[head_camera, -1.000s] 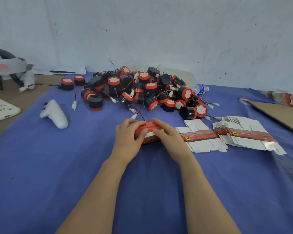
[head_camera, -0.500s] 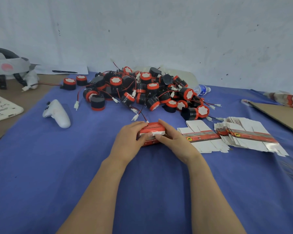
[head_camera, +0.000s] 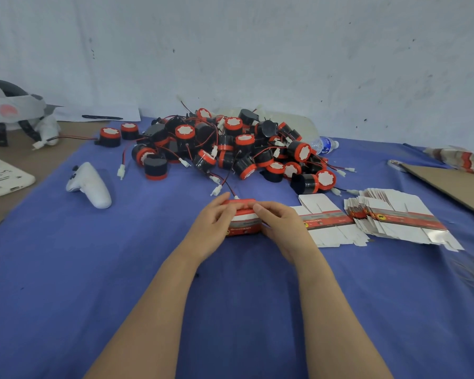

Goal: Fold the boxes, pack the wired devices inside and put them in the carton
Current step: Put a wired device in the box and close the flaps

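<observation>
Left hand [head_camera: 211, 228] and right hand [head_camera: 283, 226] both grip the red-and-white box [head_camera: 244, 225] on the blue-covered table [head_camera: 93, 269]; its printed lettering is too blurred to read.

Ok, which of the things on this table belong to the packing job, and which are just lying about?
Job: box; device pile; flat box stacks.
Lying about: controller; bottle; headset; pen.
</observation>
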`<state>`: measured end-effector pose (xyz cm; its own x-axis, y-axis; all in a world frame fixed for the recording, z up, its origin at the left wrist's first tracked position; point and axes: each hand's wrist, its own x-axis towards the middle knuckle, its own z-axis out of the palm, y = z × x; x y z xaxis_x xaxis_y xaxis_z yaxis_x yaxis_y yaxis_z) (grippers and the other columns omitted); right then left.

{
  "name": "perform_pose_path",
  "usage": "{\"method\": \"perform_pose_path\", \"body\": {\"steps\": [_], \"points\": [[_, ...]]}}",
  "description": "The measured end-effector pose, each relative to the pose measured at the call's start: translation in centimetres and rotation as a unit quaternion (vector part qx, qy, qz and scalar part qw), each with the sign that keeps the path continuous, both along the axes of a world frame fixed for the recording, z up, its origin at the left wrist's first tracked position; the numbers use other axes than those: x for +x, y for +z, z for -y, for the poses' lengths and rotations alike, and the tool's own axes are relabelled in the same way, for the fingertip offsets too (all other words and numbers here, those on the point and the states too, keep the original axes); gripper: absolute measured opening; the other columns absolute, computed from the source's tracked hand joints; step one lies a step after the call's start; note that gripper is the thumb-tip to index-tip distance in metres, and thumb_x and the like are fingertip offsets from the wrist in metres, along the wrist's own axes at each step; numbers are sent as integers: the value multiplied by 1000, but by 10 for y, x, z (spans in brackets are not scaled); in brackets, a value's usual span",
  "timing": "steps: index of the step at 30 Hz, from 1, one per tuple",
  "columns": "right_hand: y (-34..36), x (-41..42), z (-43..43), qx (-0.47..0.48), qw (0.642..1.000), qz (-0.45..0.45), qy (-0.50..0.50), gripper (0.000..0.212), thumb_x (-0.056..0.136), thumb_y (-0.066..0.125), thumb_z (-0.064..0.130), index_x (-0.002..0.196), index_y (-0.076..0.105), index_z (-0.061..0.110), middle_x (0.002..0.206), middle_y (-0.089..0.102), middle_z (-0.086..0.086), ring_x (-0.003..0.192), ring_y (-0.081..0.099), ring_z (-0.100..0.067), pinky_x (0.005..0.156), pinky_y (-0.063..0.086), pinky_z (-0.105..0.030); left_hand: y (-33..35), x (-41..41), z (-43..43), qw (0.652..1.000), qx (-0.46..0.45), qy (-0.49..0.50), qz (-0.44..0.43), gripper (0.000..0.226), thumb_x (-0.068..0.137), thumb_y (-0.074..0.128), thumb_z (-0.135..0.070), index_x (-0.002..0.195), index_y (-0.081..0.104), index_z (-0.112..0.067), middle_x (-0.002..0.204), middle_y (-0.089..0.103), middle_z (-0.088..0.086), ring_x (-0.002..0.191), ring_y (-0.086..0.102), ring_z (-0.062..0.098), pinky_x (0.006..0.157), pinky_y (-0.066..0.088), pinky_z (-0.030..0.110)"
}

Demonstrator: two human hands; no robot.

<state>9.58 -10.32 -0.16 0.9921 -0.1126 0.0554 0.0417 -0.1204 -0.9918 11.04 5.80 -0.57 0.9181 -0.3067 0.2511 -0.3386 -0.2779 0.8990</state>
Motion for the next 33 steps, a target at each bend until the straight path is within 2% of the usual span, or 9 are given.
{"method": "perform_pose_path", "body": {"steps": [4, 9, 12, 15, 18, 23, 27, 30, 33], "points": [[0, 4, -11, 70, 997, -15, -27, 16, 94, 54, 9, 95, 66, 20, 101, 68, -8, 91, 62, -21, 87, 50, -38, -2, -3, 9, 998, -4, 57, -4, 37, 101, 37, -8, 134, 49, -19, 153, 30, -3, 133, 33, 8, 103, 32, 20], [-2, 6, -26, 134, 985, -40, -101, 16, 95, 51, 12, 98, 63, 23, 102, 64, -3, 91, 61, -17, 66, 48, -23, -2, -5, 27, 987, -95, 105, -76, 52, 102, 29, -12, 152, 19, -22, 158, 16, -4, 140, 26, 13, 114, 27, 32], [-3, 7, -28, 119, 985, -27, -122, 18, 96, 49, 14, 93, 62, 25, 95, 63, 5, 83, 60, -8, 56, 47, -15, -3, -3, 30, 974, -132, 141, -120, 54, 104, 33, -25, 153, 12, -21, 156, 18, 0, 136, 31, 15, 105, 32, 26], [-5, 7, -26, 88, 989, -46, -110, 24, 98, 46, 14, 119, 55, 22, 110, 60, 2, 89, 58, -8, 58, 45, -14, -6, -1, 29, 976, -108, 149, -117, 62, 102, 41, -23, 153, 6, -17, 153, 26, 2, 128, 36, 12, 93, 31, 19], [-7, 4, -23, 76, 991, -56, -99, 41, 99, 41, 8, 139, 43, 16, 128, 54, -4, 103, 54, -14, 67, 44, -15, -7, 0, 30, 976, -103, 147, -122, 60, 101, 42, -19, 152, 11, -16, 146, 34, 2, 114, 39, 8, 89, 34, 20], [-2, 0, -35, -16, 993, -20, -118, 35, 100, 37, 11, 129, 55, 14, 119, 59, 0, 90, 54, -1, 62, 42, -5, -1, 0, 35, 966, -109, 180, -149, 43, 96, 45, -15, 138, 35, -8, 131, 49, 12, 107, 53, 20, 78, 43, 27], [15, -15, -33, 118, 985, 15, -125, 21, 101, 44, 28, 120, 52, 29, 118, 60, 1, 96, 56, -8, 76, 45, -15, 22, -13, 48, 970, -176, 140, -87, 48, 102, 39, -27, 149, 25, -30, 154, 26, 1, 139, 32, 19, 112, 34, 43], [45, -38, 3, 233, 953, 113, -159, 26, 101, 46, 26, 126, 51, 28, 102, 68, 0, 90, 65, -16, 82, 54, -32, 57, -29, 84, 971, -230, 66, -24, 45, 102, 43, -24, 146, 34, -28, 145, 40, 0, 125, 50, 14, 102, 47, 37], [81, -85, 67, 222, 913, 185, -287, 16, 99, 49, 22, 114, 55, 26, 80, 69, 5, 74, 66, -11, 70, 56, -27, 94, -53, 158, 973, -229, -11, -8, 44, 100, 47, -19, 143, 38, -21, 135, 53, 5, 113, 59, 17, 96, 51, 39]]}}
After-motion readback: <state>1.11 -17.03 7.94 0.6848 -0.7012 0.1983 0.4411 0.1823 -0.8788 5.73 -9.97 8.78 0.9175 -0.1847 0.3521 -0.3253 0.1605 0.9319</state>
